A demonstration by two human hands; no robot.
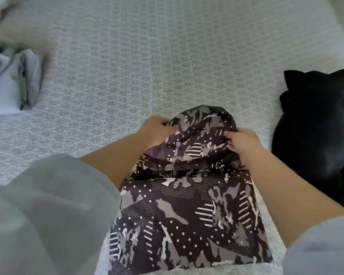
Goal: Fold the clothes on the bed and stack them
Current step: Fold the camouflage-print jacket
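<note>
View from above a bed [147,56] covered in a pale patterned bedspread. In the near centre lies a dark patterned jacket [187,215] with grey camouflage shapes, white dots and stripes, its body spread flat and its hood bunched at the far end. The left hand [157,130] grips the hood's left edge with curled fingers; the right hand [240,142] pinches the hood's right edge. Both forearms are bare below grey sleeves [48,215]. A black garment [316,126] lies heaped at the right, near the jacket. Pale grey clothes [14,80] sit at the far left, well apart.
</note>
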